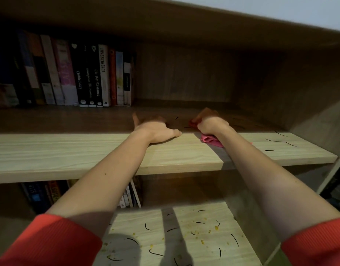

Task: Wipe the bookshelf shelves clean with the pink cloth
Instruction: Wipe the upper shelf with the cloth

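Pink cloth (pixel 211 140) is lying bunched on the upper shelf (pixel 88 150), at 3 o'clock from the left hand (pixel 155 128). The right hand (pixel 211 122) is gripping it with the fingers curled round the fabric; one fold is showing below the wrist at 6 o'clock, and a smaller bit is showing past the knuckles at 10 o'clock. The left hand is resting palm down on the same board, fingers spread flat and reaching into the shaded rear of the shelf, thumb pointing toward 3 o'clock. It is holding nothing.

Thin dark strands (pixel 280 142) are lying on the board at 3 o'clock from the cloth, and a few more are lying between the two hands. A row of upright books (pixel 69 73) is standing at the back of the shelf, at 10 o'clock from the left hand.

The lower shelf (pixel 194 237), at 6 o'clock, is carrying more dark strands and scattered yellow crumbs (pixel 216 227). More books (pixel 50 194) are standing at its rear left. Orange sleeves (pixel 50 240) are covering both arms above the bare forearms.
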The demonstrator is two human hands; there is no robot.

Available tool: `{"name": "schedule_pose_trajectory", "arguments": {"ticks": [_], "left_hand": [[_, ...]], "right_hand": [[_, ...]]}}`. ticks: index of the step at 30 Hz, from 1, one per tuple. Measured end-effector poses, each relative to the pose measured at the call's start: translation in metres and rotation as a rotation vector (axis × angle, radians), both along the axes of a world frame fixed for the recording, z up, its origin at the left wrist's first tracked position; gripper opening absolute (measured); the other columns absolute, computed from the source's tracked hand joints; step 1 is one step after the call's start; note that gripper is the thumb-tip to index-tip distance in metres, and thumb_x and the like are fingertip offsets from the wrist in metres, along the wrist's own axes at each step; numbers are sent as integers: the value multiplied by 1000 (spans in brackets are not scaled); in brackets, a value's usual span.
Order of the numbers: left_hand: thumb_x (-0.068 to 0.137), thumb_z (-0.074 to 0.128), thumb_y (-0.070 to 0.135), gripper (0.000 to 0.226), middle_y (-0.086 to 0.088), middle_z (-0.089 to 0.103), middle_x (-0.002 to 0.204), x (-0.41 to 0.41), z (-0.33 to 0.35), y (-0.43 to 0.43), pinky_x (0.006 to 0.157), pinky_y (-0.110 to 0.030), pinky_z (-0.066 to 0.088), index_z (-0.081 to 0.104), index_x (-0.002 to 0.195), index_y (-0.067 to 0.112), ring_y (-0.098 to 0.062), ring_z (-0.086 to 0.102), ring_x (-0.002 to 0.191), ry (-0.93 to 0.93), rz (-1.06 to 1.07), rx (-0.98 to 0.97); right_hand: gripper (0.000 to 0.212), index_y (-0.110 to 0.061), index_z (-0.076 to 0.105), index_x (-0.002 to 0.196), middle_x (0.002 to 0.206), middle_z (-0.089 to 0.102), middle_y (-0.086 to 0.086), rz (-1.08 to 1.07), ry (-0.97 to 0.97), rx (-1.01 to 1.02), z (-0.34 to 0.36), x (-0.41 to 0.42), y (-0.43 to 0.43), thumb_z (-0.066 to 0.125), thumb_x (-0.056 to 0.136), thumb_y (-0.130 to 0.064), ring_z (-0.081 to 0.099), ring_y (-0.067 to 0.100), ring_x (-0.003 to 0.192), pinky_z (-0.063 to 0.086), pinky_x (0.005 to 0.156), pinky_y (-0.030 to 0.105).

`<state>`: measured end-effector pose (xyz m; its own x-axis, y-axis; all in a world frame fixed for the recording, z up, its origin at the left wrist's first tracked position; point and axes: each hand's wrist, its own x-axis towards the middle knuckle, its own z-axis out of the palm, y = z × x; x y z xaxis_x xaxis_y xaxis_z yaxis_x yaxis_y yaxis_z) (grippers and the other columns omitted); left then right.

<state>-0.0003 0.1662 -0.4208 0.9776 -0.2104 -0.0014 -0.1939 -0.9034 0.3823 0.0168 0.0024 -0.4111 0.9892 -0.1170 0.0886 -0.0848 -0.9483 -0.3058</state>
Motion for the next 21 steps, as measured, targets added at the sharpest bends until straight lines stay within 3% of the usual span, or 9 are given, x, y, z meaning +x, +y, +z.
{"name": "schedule_pose_trajectory", "arguments": {"ticks": [2, 5, 9, 12, 14, 17, 21], "left_hand": [[86, 45, 63, 68, -7, 45, 140, 0, 1, -2, 106, -43, 35, 44, 137, 19, -26, 44, 125, -14, 2, 8], [86, 44, 64, 69, -7, 45, 141, 0, 1, -1, 108, -44, 31, 43, 137, 18, -26, 43, 126, -24, 6, 9], [86, 41, 66, 71, -7, 42, 143, 0, 0, 1, 114, -48, 17, 41, 139, 18, -27, 38, 131, -29, 15, 40], [86, 44, 65, 70, -6, 44, 141, 1, 0, 0, 109, -43, 29, 42, 138, 19, -26, 42, 127, -15, -4, 14], [86, 44, 63, 65, -4, 48, 137, 1, 1, 0, 101, -39, 32, 45, 136, 21, -24, 45, 122, -25, -23, -2], [86, 44, 64, 67, -4, 46, 139, 2, 1, 1, 106, -42, 31, 44, 137, 21, -25, 43, 124, -24, -20, 0], [86, 40, 68, 70, -1, 42, 142, 5, -1, 2, 115, -50, 12, 42, 138, 21, -25, 37, 131, -32, -6, 43]], "right_hand": [[26, -18, 62, 114, 97, 62, 3, 77, -17, 19, -2, -3, 7, 44, 96, -17, 57, 16, 77, 51, 74, 28], [31, -23, 63, 118, 107, 65, 2, 174, -26, 31, -2, -5, 1, 45, 95, -13, 62, 17, 88, 54, 80, 31], [27, -20, 60, 118, 109, 63, 3, 9, 17, 34, 5, 0, -17, 45, 96, -18, 54, 11, 71, 46, 66, 22], [21, -16, 60, 111, 90, 60, 2, 68, 16, -1, 1, -2, 3, 44, 96, -18, 56, 14, 70, 47, 61, 25], [22, -19, 61, 108, 87, 60, 1, 187, -16, -28, -3, -5, 17, 44, 95, -15, 58, 16, 74, 52, 68, 28], [25, -22, 63, 112, 99, 65, 1, 193, 10, -26, 0, 1, 4, 45, 95, -16, 62, 16, 82, 55, 76, 30], [28, -21, 60, 120, 107, 62, 3, 45, 28, -63, 6, 8, -10, 47, 96, -23, 58, 15, 78, 50, 73, 27]]}}
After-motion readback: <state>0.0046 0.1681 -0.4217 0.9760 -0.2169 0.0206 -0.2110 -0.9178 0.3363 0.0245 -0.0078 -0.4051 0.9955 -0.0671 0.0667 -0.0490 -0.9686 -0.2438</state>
